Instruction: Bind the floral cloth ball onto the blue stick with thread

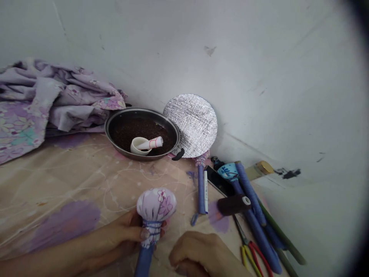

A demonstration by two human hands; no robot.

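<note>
1. The left hand (123, 234) is closed around the bound neck of a padded bulb of lilac floral fabric (155, 206), its fingers curled and gripping the blue-thread binding.
2. The bulb tops a blue foam-covered rod (143, 261). Its long axis stands nearly upright, tilting slightly, with the rounded end pointing up and away from the person. It is near the bottom edge of the floral-sheeted surface (66, 173).
3. The right hand (198, 254) is loosely curled and just beside the rod, not touching it. Nothing shows in its grip.
4. At the back edge, a dark metal pan (115, 144) holds dark brown granules (141, 130), a white ceramic cup (138, 146) on its side and a rolled white paper (151, 143).
5. A quilted foil disc (191, 125) leans against the wall behind the pan.
6. Toward the right edge lie more blue rods (256, 231), a dark spool of thread (233, 204) and red-and-yellow-handled pliers (253, 257).
</note>
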